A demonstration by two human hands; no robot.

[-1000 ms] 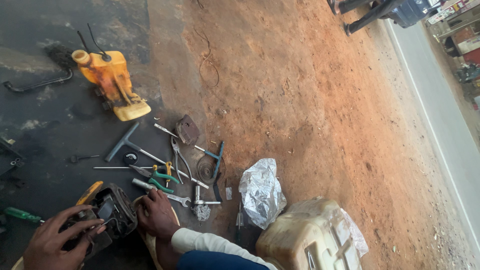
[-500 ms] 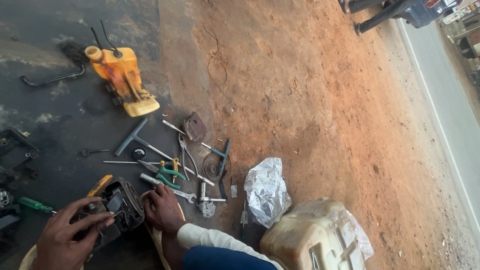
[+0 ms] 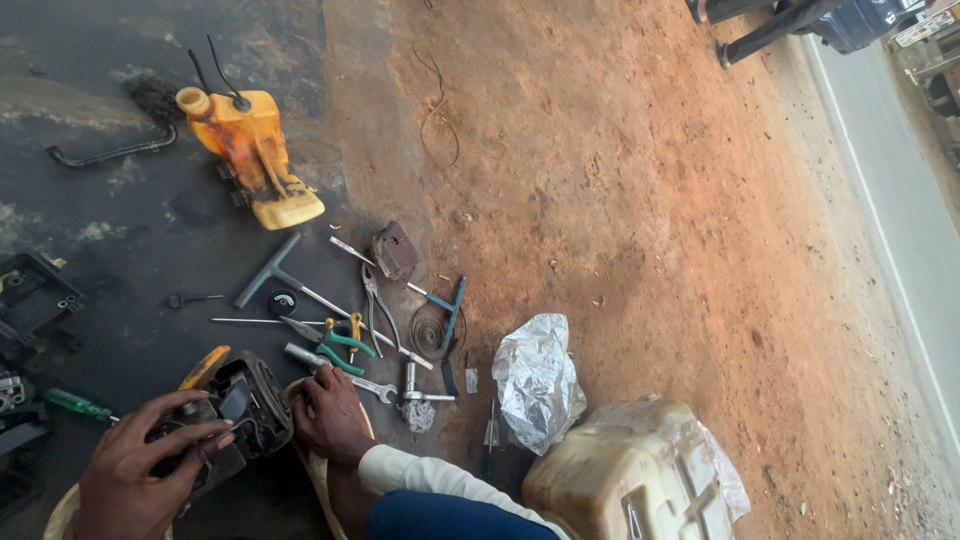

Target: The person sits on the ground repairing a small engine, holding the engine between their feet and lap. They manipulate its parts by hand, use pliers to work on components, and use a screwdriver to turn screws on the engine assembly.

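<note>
Head view, single frame: the person's left hand (image 3: pixel 140 470) lies over the near side of a black, boxy metal engine housing with an orange strip along its top edge (image 3: pixel 225 405), fingers curled closed on its casing; the right hand (image 3: pixel 330 415), in a cream sleeve, presses on the housing's far edge, fingers bent, though whether it truly grips cannot be told. The housing rests low on the dark oily ground just before the person, between both hands. Step in hand, by judgement: steadying and working at the housing, likely dismantling or fitting it; the next move would call for one hand freed to take a tool while the other keeps the housing firm. Counted items nearby: one orange plastic fuel tank with black hoses (image 3: pixel 250 155), well apart up the ground; one grey T-handled wrench (image 3: pixel 275 275); one blue T-handled driver (image 3: pixel 445 305); one pair of green-handled pliers (image 3: pixel 335 350); one pair of bare steel pliers (image 3: pixel 375 305); one chrome spanner (image 3: pixel 335 372); one green-handled screwdriver (image 3: pixel 75 403) at left; one small brown square block (image 3: pixel 395 250); one coiled spring (image 3: pixel 430 330); one crumpled silvery plastic bag (image 3: pixel 535 380); one cream plastic jerrycan (image 3: pixel 635 480) beside the bag; one bent black pipe (image 3: pixel 110 152).
</note>
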